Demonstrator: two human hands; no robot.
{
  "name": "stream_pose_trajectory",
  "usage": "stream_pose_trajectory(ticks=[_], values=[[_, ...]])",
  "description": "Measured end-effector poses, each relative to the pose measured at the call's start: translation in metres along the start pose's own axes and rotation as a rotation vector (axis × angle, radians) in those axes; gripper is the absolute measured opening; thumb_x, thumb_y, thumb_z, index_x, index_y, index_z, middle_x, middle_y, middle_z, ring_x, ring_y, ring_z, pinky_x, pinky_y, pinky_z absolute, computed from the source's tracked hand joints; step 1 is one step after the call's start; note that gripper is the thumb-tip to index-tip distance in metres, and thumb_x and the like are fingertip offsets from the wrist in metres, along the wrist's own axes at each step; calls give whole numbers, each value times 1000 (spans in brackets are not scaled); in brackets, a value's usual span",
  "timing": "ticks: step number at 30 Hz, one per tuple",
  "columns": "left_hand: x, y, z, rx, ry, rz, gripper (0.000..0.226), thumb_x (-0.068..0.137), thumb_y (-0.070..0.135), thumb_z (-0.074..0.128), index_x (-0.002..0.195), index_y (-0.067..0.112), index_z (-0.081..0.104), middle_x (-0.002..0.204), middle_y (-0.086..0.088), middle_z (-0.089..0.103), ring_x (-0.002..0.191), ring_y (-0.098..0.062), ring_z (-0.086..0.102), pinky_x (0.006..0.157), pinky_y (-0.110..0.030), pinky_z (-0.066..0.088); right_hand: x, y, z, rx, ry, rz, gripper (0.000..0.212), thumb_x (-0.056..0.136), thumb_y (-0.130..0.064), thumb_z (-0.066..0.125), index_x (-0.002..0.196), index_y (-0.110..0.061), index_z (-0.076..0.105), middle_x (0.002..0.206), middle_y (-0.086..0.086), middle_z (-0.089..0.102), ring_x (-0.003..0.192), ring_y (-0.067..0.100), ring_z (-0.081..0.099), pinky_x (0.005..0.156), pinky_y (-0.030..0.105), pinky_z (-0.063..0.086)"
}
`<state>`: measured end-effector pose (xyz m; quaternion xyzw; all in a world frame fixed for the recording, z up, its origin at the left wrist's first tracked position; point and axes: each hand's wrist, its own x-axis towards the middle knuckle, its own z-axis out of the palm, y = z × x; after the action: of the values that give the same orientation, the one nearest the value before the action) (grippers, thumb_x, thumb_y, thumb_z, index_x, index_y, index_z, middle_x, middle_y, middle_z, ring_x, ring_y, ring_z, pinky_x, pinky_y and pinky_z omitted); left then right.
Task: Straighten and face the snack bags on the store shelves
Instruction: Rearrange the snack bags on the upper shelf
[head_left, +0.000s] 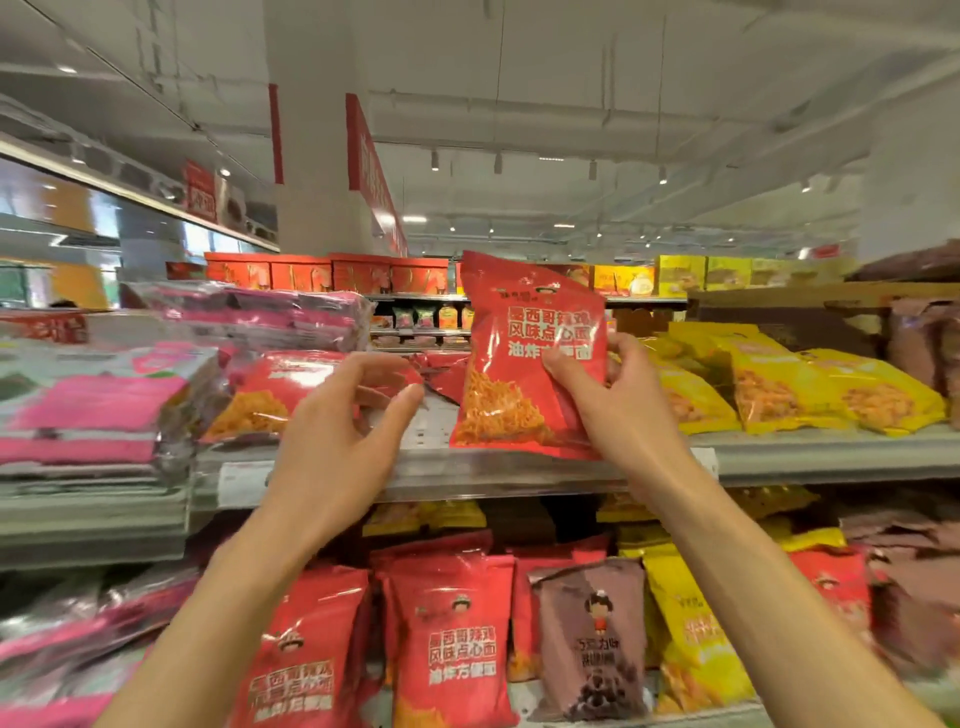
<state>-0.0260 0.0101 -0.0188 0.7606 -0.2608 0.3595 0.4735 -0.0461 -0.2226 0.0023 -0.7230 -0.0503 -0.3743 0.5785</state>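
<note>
Right now our right hand pinches the red noodle-snack bag by its lower right edge, thumb across the front and fingers curled behind, holding it upright with its long axis near vertical and its face toward us over the top shelf. Our left hand hovers at nine o'clock of the bag with fingers loosely spread, holding nothing, just in front of the slumped red bags. We judge the gap between those and the yellow bags at three o'clock is where the bag belongs, both neighbours crowding it.
</note>
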Motion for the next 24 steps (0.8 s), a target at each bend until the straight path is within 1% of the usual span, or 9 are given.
stream_pose_trajectory(ticks=[2, 4, 8, 12, 15, 17, 19, 21, 24], values=[[12, -17, -13, 156, 38, 28, 17, 96, 28, 66, 113, 27, 67, 104, 13, 69, 92, -10, 64, 77, -23, 47, 13, -6, 21, -31, -25, -15, 57, 88, -46, 74, 133, -26, 45, 104, -14, 70, 83, 2, 73, 79, 31, 61], [25, -37, -23, 357, 49, 51, 18, 95, 26, 67, 113, 23, 70, 111, 1, 67, 105, -25, 60, 88, -37, 47, 23, -12, 42, -89, -65, -31, 60, 92, -46, 69, 140, -30, 36, 111, -14, 65, 86, 2, 70, 80, 30, 59], [39, -59, -37, 610, -39, 42, 41, 91, 40, 52, 120, 18, 72, 125, -9, 65, 121, -35, 53, 100, -53, 46, 39, -8, 79, -193, -123, -30, 73, 96, -45, 63, 152, -31, 17, 150, 4, 48, 127, 24, 58, 105, 49, 49], [42, -73, -42, 687, -87, -13, 56, 90, 51, 41, 127, 18, 69, 136, -8, 64, 129, -34, 53, 108, -50, 42, 44, 2, 99, -444, -268, -28, 85, 97, -40, 63, 159, -25, 8, 163, 10, 26, 144, 32, 40, 117, 51, 38], [42, -82, -44, 683, -105, -8, 65, 90, 60, 32, 126, 21, 70, 131, -5, 68, 127, -31, 56, 107, -48, 44, 42, 6, 102, -713, -309, -142, 76, 98, -40, 62, 159, -21, 21, 169, 4, -3, 155, 32, 14, 122, 48, 22], [42, -83, -45, 678, -114, -11, 63, 92, 59, 33, 127, 22, 69, 132, -3, 67, 128, -29, 55, 108, -48, 43, 41, 3, 102, -827, -392, -217, 68, 100, -48, 54, 158, -22, 29, 170, 4, 6, 156, 27, 5, 124, 45, 11], [41, -84, -45, 666, -114, -10, 60, 93, 59, 35, 128, 23, 68, 134, -1, 66, 130, -28, 54, 110, -48, 41, 41, -2, 100, -924, -529, -252, 65, 102, -55, 43, 155, -18, 36, 166, 5, 26, 156, 24, 9, 125, 43, 6], [41, -84, -46, 635, -109, -6, 61, 93, 61, 35, 129, 25, 68, 136, 1, 65, 131, -26, 52, 110, -47, 40, 41, -7, 95, -907, -613, -213, 65, 102, -58, 40, 154, -18, 38, 162, 5, 34, 154, 25, 18, 124, 44, 14], [40, -85, -47, 615, -100, -3, 58, 93, 58, 37, 131, 26, 67, 138, 3, 63, 134, -22, 49, 111, -45, 38, 40, -8, 90, -886, -688, -166, 63, 103, -57, 39, 157, -26, 31, 163, 7, 31, 150, 26, 30, 119, 43, 27]])
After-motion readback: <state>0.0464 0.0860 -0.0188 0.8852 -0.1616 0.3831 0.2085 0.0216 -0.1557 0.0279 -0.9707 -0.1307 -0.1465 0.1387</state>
